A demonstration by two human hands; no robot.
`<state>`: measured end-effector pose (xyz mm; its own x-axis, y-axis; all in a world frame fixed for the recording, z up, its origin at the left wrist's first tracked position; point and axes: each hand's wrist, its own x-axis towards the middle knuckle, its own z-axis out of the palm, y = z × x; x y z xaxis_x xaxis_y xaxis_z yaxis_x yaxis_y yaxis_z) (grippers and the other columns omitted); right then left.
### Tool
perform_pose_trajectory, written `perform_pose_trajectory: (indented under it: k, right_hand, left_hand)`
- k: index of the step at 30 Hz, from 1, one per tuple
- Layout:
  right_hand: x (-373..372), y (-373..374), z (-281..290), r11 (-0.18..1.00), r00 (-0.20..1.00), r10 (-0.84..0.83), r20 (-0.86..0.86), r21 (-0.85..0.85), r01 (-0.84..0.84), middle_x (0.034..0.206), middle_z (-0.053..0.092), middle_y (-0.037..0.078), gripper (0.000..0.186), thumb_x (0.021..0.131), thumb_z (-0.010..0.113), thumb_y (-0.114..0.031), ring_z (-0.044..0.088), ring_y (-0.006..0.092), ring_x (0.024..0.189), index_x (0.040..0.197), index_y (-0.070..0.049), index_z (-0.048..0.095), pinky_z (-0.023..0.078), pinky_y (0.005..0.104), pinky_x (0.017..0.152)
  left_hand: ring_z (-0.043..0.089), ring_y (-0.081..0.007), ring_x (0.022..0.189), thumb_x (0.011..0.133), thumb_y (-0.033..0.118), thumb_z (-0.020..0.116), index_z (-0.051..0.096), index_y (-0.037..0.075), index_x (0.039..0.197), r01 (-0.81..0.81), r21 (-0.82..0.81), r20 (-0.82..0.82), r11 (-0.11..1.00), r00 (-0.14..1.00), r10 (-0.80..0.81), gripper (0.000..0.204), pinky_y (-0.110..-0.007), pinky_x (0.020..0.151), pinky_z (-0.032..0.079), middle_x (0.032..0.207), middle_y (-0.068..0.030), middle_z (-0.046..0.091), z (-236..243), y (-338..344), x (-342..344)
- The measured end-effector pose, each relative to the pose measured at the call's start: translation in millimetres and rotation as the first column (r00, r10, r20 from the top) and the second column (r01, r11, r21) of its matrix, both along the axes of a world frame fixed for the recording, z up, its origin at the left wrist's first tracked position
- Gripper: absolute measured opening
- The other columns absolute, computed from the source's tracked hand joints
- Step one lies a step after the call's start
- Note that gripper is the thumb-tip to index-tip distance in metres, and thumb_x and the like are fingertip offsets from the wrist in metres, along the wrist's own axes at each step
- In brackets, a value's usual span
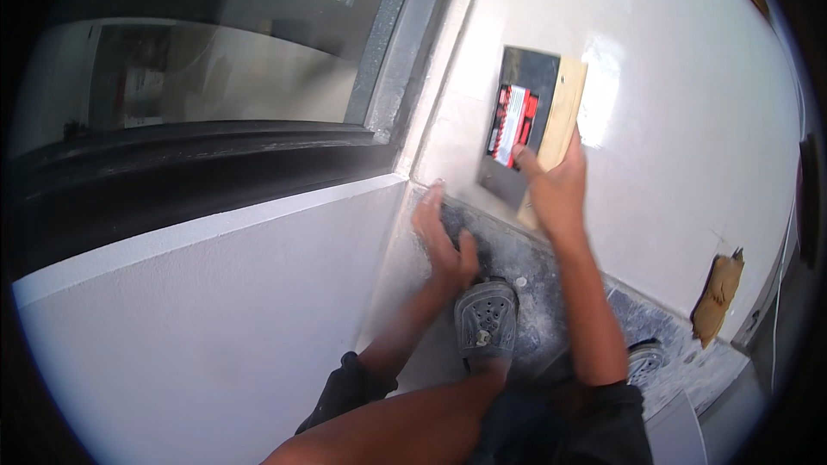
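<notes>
My right hand [558, 189] grips a wide putty knife by its pale wooden back [566, 108]. Its dark rectangular blade [532, 65] carries a red and white label and lies against or just in front of the glossy white wall [663, 120]; I cannot tell if it touches. My thumb rests over the label's lower end. To the left, my left hand [444, 237] holds nothing, its fingers apart and slightly blurred, by the bottom of the corner where the two walls meet. Fingertips there are at or near the wall's lower edge.
A dark-framed window [370, 112] with a white sill [215, 228] takes up the left side. Below my hands is a dusty grey stone ledge [543, 280], with my grey clog [487, 319] on it. A torn brown piece [718, 297] is against the wall at right.
</notes>
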<state>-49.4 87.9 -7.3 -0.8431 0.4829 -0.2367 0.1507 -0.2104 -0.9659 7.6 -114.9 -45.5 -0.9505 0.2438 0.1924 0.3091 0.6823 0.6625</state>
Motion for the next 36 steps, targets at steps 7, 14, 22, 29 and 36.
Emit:
perform_pose_trajectory:
  k: [7, 14, 22, 29, 36]
  right_hand:
    - [-4.7, -77.6, -34.8, 0.983, 0.976, -0.147, 0.161, -0.081, 0.162, 0.121, 0.070, 0.021, 0.058, 0.090, 0.069, 0.000, 0.071, 0.0302, 0.110, 0.145, 0.006, 0.049, 0.056, 0.0415, 0.096]
    - [-4.7, -85.8, -39.6, 0.976, 0.964, -0.205, 0.169, -0.042, 0.215, 0.123, 0.069, 0.022, 0.060, 0.091, 0.068, 0.000, 0.071, 0.0302, 0.111, 0.147, 0.007, 0.048, 0.055, 0.0406, 0.098]
    - [-6.3, -85.7, -34.0, 0.969, 0.954, -0.240, 0.181, -0.022, 0.248, 0.128, 0.065, 0.021, 0.063, 0.092, 0.068, 0.001, 0.067, 0.0299, 0.115, 0.151, 0.006, 0.044, 0.053, 0.0406, 0.102]
    - [-5.1, -90.5, -38.0, 0.970, 0.953, -0.243, 0.181, 0.023, 0.242, 0.129, 0.064, 0.024, 0.066, 0.092, 0.068, 0.000, 0.066, 0.0332, 0.117, 0.152, 0.007, 0.042, 0.052, 0.0425, 0.103]
    - [0.0, -98.9, -43.3, 0.949, 0.937, -0.316, 0.150, 0.056, 0.311, 0.126, 0.066, 0.018, 0.064, 0.092, 0.071, 0.002, 0.068, 0.0246, 0.110, 0.150, 0.007, 0.044, 0.055, 0.0368, 0.098]
  left_hand:
    - [0.042, -0.0432, 0.154, 0.083, 0.017, 0.075, 0.040, -0.009, 0.159, 0.146, -0.267, 0.188, 0.952, 0.977, -0.097, 0.087, -0.062, 0.126, 0.028, 0.162, -0.0309, 0.044, 28.1, 16.8, -4.5]
    - [0.051, -0.0430, 0.148, 0.085, 0.008, 0.073, 0.043, -0.011, 0.156, 0.145, -0.357, 0.176, 0.923, 0.981, -0.086, 0.079, -0.054, 0.126, 0.037, 0.158, -0.0310, 0.051, 17.2, 14.2, -12.4]
    - [0.052, -0.0430, 0.147, 0.095, 0.003, 0.062, 0.045, -0.013, 0.154, 0.108, -0.348, 0.137, 0.931, 0.989, -0.063, 0.064, -0.050, 0.122, 0.044, 0.158, -0.0323, 0.051, 11.5, 17.8, -10.8]
    - [0.055, -0.0429, 0.145, 0.096, 0.000, 0.058, 0.046, -0.013, 0.153, 0.118, -0.324, 0.122, 0.939, 0.989, -0.082, 0.060, -0.050, 0.121, 0.045, 0.156, -0.0323, 0.053, 11.7, 11.5, -15.7]
    - [0.052, -0.0450, 0.147, 0.097, 0.000, 0.057, 0.044, -0.014, 0.154, 0.138, -0.322, 0.099, 0.937, 0.989, -0.112, 0.061, -0.049, 0.123, 0.044, 0.156, -0.0342, 0.052, 6.8, 5.7, -14.9]
